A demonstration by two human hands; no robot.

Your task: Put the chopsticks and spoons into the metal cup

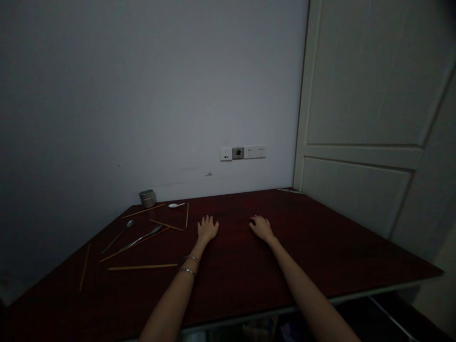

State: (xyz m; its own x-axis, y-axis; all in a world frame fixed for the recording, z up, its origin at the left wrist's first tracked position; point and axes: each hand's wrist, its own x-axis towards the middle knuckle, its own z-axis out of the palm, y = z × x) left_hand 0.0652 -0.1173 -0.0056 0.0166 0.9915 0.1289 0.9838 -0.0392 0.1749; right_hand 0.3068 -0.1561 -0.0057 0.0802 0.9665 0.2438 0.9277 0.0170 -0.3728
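My left hand (207, 228) lies flat on the dark red table (320, 247), fingers stretched out, holding nothing; two bracelets circle its wrist. My right hand (261, 227) rests palm down a little to the right, fingers loosely curved on the wood, empty too. Left of my left hand lie several wooden chopsticks (142, 267) scattered at different angles, and two metal spoons (140, 239) between them. A small white spoon (175, 205) lies near the back edge. Next to it, by the wall, stands a small metal cup (147, 198).
A pale wall rises behind the table, with a row of wall sockets (243, 153). A white panelled door (377, 118) stands at the right, close to the table's right edge. The table's front edge runs just below my forearms.
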